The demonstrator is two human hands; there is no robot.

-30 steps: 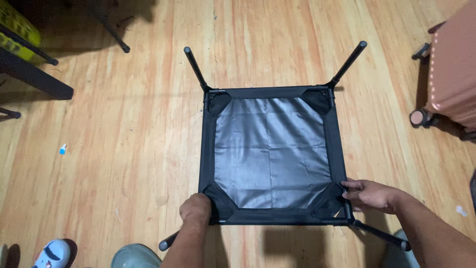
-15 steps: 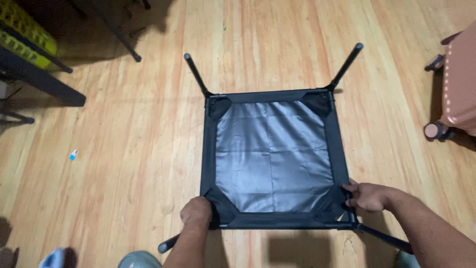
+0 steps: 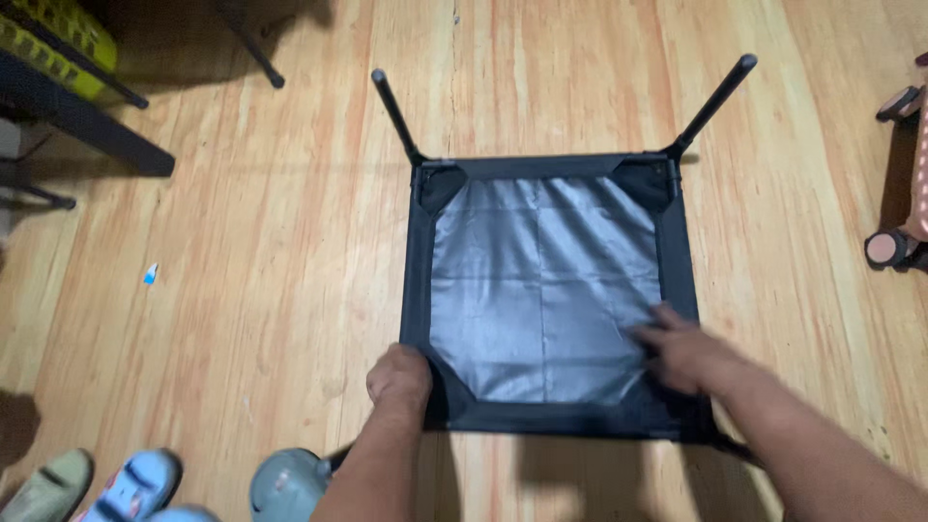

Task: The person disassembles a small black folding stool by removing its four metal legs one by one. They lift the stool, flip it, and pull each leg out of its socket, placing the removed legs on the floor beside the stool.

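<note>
A: The folding stool has a shiny grey seat panel, a black fabric border and black legs.

B: The floor is orange-tan wood with streaky grain; the sandals are pale blue.

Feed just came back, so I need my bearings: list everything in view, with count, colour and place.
Square cot frame: one, black, mid-floor.
Grey fabric panel: one, stretched inside the frame.
Frame legs: two showing clearly, black, angled up at far corners.
Wooden floor: light brown.
Dark furniture: top left.
Small blue-white scrap: one, left floor.
Caster wheel: pink, right edge.
Footwear: bottom left.
Left hand: on near-left corner.
Right hand: blurred, over near-right fabric.
</note>
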